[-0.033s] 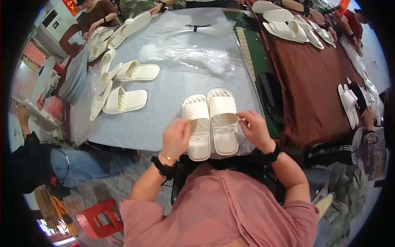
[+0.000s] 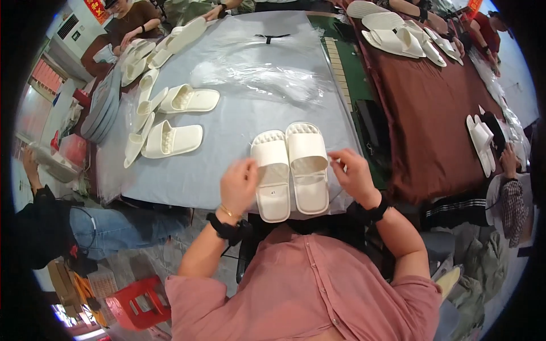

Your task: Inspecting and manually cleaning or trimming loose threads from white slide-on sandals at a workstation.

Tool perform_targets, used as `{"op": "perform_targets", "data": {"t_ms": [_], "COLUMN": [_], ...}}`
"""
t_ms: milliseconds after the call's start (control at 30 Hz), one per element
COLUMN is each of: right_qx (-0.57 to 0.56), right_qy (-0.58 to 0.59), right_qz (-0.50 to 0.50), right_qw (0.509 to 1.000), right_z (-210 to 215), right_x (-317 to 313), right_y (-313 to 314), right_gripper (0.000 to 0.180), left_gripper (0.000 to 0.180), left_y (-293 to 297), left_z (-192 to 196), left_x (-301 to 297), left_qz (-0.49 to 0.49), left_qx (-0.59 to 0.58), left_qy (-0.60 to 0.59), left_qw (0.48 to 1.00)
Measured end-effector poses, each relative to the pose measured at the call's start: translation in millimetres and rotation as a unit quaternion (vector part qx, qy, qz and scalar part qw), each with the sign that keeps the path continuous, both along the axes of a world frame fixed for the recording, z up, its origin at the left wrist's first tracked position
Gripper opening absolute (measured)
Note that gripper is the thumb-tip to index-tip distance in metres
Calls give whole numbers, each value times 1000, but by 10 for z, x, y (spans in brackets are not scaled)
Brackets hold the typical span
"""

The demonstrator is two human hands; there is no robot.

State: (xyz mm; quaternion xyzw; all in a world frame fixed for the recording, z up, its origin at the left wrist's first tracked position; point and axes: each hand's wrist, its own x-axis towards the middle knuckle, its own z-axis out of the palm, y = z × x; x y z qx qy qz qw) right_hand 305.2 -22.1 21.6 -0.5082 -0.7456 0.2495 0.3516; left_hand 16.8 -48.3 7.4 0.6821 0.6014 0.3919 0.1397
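Observation:
A pair of cream slippers lies side by side at the near edge of the table, toes pointing away from me: the left slipper [image 2: 271,153] and the right slipper [image 2: 307,156]. Each has a broad strap and a bumpy footbed. Beside the left strap's outer edge is my left hand [image 2: 239,184], fingers curled in and somewhat blurred, with nothing visible in them. My right hand [image 2: 354,177] hovers just off the outer edge of the right strap, thumb and forefinger slightly apart and holding nothing.
More cream slippers [image 2: 173,139] line the left side of the grey-blue table [image 2: 239,136]. Clear plastic film [image 2: 261,79] covers the far middle. On the right, a brown-covered table [image 2: 432,125] bears other slippers. Co-workers sit around; a red stool [image 2: 136,304] stands lower left.
My left hand has drawn slightly left, off the left slipper's strap. My right hand's fingertips have parted a little from the right strap. Both slippers stay nearly in place.

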Motion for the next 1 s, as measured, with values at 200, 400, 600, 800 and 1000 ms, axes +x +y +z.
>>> {"op": "perform_targets", "data": {"t_ms": [200, 400, 600, 800, 1000], "right_qx": [-50, -151, -143, -147, -36], "right_qy": [18, -76, -98, 85, 201], "right_qz": [-65, -87, -86, -93, -12], "right_qw": [996, 982, 981, 981, 979], "right_z": [-129, -311, -361, -181, -90], "right_x": [-5, -163, -196, -299, -594], "right_y": [729, 1163, 1246, 1190, 1055], "right_gripper": [21, 33, 27, 21, 14], "left_gripper": [44, 49, 33, 19, 20], "left_y": [850, 1244, 1234, 1137, 1052], "left_z": [-243, -328, -309, -112, 97], "left_x": [-259, -226, -199, 34, 391], "left_qz": [73, 50, 43, -8, -98], "left_qx": [-173, -210, -220, -154, -136], "left_qy": [-8, 105, 22, -197, -436], "left_qw": [982, 971, 974, 968, 884]}}
